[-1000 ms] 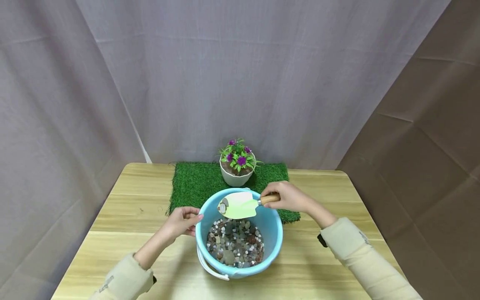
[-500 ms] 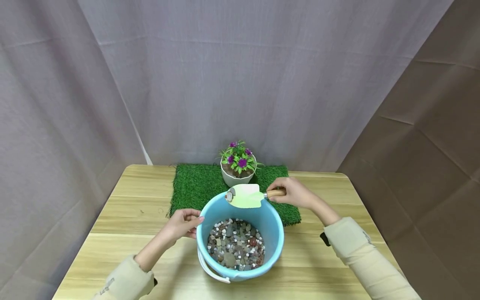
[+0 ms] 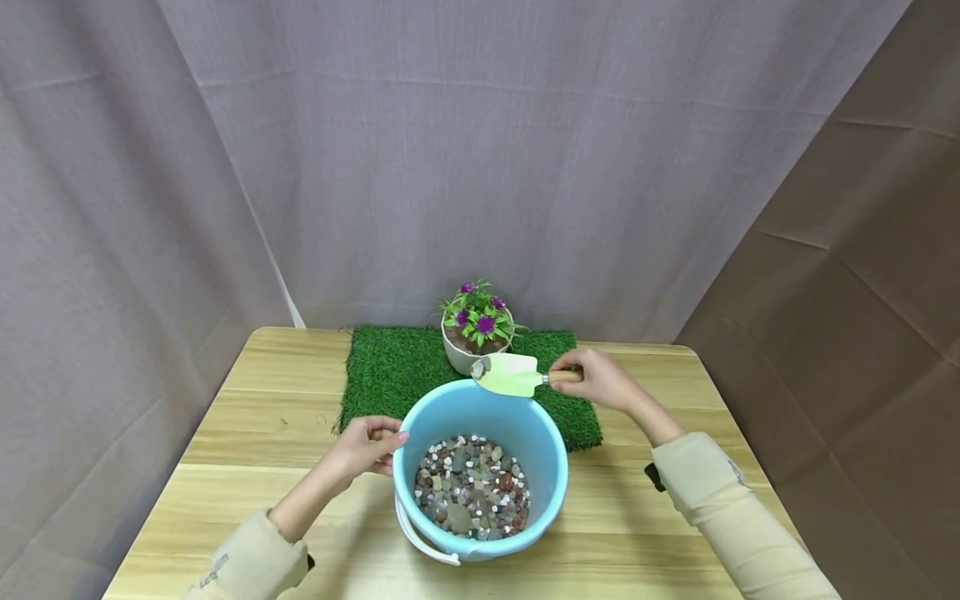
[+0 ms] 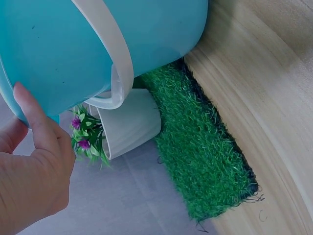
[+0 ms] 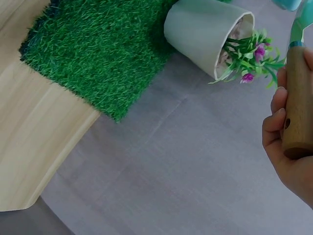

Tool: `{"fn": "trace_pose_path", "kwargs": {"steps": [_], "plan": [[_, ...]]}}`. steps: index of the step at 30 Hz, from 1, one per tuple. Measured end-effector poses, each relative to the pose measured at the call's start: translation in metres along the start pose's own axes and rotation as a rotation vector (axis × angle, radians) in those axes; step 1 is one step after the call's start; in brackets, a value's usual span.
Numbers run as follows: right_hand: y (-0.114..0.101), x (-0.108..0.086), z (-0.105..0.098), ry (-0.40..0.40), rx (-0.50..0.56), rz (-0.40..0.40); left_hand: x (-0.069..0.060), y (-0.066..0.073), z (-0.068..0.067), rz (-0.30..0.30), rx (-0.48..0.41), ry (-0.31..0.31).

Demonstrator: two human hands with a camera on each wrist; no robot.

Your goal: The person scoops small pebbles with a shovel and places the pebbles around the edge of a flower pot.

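OK, trowel (image 3: 508,377) w/ a few stones (image 3: 481,367) at its tip, raised by far rim of blue bucket (image 3: 557,467).
R hand (image 3: 597,379) grips wooden handle (image 3: 566,377), blade pointing L; tip overlaps white pot (image 3: 457,357) in head view, can't tell if touching. L hand (image 3: 365,447) pinches bucket's L rim, thumb over edge, fingers outside. Pebbles (image 3: 472,492) in bucket btm. Pot w/ purple flowers (image 3: 485,325) on turf mat (image 3: 397,367), on wood counter (image 3: 277,408).
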State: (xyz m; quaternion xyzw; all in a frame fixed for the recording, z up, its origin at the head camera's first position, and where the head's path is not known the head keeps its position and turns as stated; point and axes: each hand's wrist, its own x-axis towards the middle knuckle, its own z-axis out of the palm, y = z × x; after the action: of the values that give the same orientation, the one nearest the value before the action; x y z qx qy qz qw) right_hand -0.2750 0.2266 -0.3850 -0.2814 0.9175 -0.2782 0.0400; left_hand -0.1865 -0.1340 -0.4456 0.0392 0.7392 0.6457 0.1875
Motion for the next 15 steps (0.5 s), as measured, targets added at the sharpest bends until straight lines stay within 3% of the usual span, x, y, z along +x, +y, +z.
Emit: {"fn": "trace_pose_path", "kwargs": {"steps": [15], "plan": [[0.028,-0.004,0.002,0.044,-0.013,0.064,0.001,0.0,0.0,-0.005,0.01,0.005]]}}
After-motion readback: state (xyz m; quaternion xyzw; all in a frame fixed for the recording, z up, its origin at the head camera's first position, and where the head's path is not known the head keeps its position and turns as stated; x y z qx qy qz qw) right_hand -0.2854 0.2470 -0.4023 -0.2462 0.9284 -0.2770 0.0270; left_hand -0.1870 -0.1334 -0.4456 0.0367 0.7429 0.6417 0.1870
